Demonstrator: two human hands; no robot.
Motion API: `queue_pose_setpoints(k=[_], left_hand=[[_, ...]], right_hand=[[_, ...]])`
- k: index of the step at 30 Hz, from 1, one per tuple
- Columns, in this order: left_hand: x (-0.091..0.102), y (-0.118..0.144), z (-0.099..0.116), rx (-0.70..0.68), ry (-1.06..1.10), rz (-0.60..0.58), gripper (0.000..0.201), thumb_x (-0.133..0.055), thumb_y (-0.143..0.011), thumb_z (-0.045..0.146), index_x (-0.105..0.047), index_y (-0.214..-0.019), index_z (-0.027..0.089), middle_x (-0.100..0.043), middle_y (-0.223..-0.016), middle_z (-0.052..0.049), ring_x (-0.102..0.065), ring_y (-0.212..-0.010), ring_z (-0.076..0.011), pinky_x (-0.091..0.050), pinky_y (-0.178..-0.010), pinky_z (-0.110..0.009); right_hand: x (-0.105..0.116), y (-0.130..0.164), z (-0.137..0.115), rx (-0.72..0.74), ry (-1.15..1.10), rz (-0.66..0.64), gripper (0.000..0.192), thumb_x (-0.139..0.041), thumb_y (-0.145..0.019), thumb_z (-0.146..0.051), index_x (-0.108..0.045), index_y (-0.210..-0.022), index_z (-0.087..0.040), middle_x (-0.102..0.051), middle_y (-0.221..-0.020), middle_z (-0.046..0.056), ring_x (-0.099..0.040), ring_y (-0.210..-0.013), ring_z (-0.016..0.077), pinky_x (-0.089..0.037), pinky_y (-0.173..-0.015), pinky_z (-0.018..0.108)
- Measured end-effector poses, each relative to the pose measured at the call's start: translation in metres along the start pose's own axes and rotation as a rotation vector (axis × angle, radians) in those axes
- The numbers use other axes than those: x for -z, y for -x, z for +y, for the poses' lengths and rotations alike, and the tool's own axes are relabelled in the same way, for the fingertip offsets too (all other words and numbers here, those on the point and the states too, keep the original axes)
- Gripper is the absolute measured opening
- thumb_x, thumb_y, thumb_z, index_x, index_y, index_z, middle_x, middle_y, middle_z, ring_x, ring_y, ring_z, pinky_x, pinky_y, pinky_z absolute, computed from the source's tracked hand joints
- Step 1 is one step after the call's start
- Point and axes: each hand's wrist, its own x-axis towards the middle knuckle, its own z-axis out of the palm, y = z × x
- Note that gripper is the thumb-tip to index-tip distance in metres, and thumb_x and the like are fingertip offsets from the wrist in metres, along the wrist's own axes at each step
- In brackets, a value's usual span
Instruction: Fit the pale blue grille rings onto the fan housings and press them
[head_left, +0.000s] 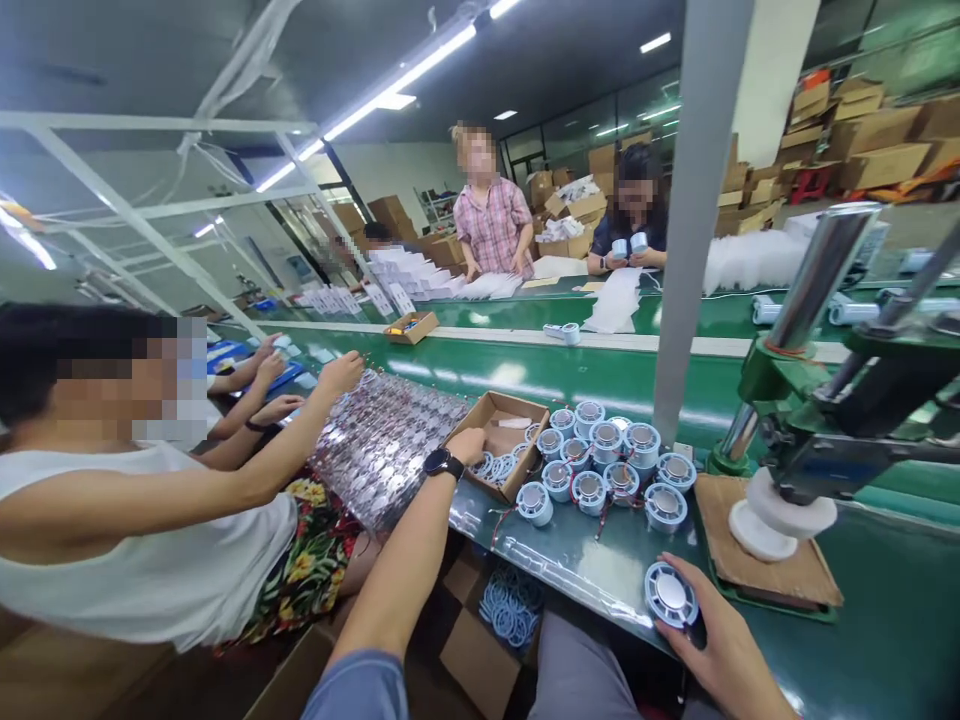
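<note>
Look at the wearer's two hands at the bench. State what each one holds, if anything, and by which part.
The right hand grips a round fan part by its lower edge. The left hand reaches into the cardboard box; whether its fingers hold anything cannot be told.

Left hand (466,445): fingertips hidden inside cardboard box (496,408).
Right hand (724,650): wrist cut off by bottom edge.
Press (817,420): upper part cut off at right edge.
</note>
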Motion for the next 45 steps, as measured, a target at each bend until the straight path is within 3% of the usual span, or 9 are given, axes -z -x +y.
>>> queue_pose_setpoints(k=[8,12,15,20,23,26,30,37,45], left_hand=[[0.009,0.034,0.018,0.034,0.015,0.145,0.019,-0.064,-0.097,0.029,-0.067,-0.107,0.014,-0.070,-0.107,-0.006,-0.069,-0.098,-0.0210,-0.057,-0.090,-0.044],[0.004,0.082,0.052,0.005,0.187,0.227,0.016,-0.062,-0.094,0.025,-0.069,-0.101,0.013,-0.074,-0.090,-0.006,-0.070,-0.083,-0.0199,-0.057,-0.082,-0.037],[-0.012,0.130,0.090,-0.073,0.348,0.180,0.022,-0.061,-0.089,0.030,-0.072,-0.099,0.015,-0.076,-0.082,-0.006,-0.071,-0.073,-0.0196,-0.058,-0.070,-0.030],[-0.042,0.197,0.148,-0.148,0.791,0.013,0.027,-0.065,-0.084,0.037,-0.074,-0.096,0.015,-0.073,-0.073,-0.004,-0.069,-0.063,-0.0182,-0.055,-0.056,-0.024],[-0.053,0.222,0.166,-0.101,1.092,-0.041,0.038,-0.073,-0.084,0.042,-0.073,-0.112,0.017,-0.073,-0.077,-0.003,-0.069,-0.066,-0.0162,-0.055,-0.058,-0.021],[-0.058,0.237,0.170,-0.175,1.268,-0.145,0.062,-0.080,-0.078,0.051,-0.066,-0.130,0.021,-0.071,-0.082,-0.002,-0.069,-0.071,-0.0163,-0.056,-0.070,-0.023],[-0.059,0.244,0.161,-0.267,1.243,-0.216,0.086,-0.085,-0.070,0.056,-0.057,-0.143,0.021,-0.072,-0.093,-0.006,-0.071,-0.079,-0.0208,-0.058,-0.078,-0.027],[-0.059,0.244,0.153,-0.360,1.068,-0.169,0.080,-0.083,-0.068,0.063,-0.066,-0.133,0.018,-0.073,-0.089,-0.009,-0.070,-0.088,-0.0273,-0.059,-0.083,-0.034],[-0.056,0.247,0.156,-0.303,1.040,-0.183,0.087,-0.082,-0.064,0.069,-0.067,-0.134,0.019,-0.074,-0.090,-0.011,-0.070,-0.089,-0.0295,-0.059,-0.082,-0.035]], right_hand=[[-0.007,-0.003,-0.007,0.038,-0.004,0.088,0.043,-0.052,-0.094,-0.020,-0.051,-0.137,-0.022,-0.068,-0.129,0.013,-0.069,-0.117,0.0259,-0.060,-0.095,0.037],[0.001,-0.009,-0.021,-0.001,0.016,0.179,0.041,-0.054,-0.096,-0.024,-0.051,-0.137,-0.024,-0.056,-0.142,0.017,-0.065,-0.122,0.0296,-0.061,-0.089,0.039],[0.019,-0.011,-0.045,0.031,-0.072,0.305,0.046,-0.059,-0.094,-0.019,-0.050,-0.139,-0.026,-0.055,-0.141,0.015,-0.060,-0.126,0.0296,-0.057,-0.097,0.041],[0.047,-0.031,-0.101,-0.287,-0.772,0.124,0.043,-0.057,-0.099,-0.028,-0.047,-0.140,-0.029,-0.068,-0.114,0.011,-0.070,-0.080,0.0167,-0.060,-0.069,0.029],[0.057,-0.045,-0.119,-0.503,-1.171,0.032,0.037,-0.064,-0.095,-0.046,-0.056,-0.124,-0.024,-0.066,-0.085,0.002,-0.065,-0.060,0.0113,-0.054,-0.055,0.022],[0.068,-0.050,-0.125,-0.547,-1.334,0.027,0.038,-0.072,-0.089,-0.050,-0.060,-0.110,-0.021,-0.061,-0.073,-0.003,-0.061,-0.053,0.0079,-0.051,-0.053,0.019],[0.079,-0.048,-0.129,-0.500,-1.423,0.080,0.045,-0.074,-0.089,-0.044,-0.049,-0.123,-0.029,-0.064,-0.076,-0.005,-0.062,-0.056,0.0064,-0.048,-0.053,0.015],[0.080,-0.039,-0.130,-0.442,-1.444,0.076,0.053,-0.070,-0.094,-0.038,-0.037,-0.135,-0.033,-0.068,-0.081,-0.004,-0.066,-0.062,0.0074,-0.050,-0.058,0.016],[0.077,-0.041,-0.126,-0.471,-1.461,0.029,0.061,-0.070,-0.092,-0.043,-0.033,-0.139,-0.034,-0.067,-0.079,-0.004,-0.064,-0.058,0.0096,-0.050,-0.055,0.019]])
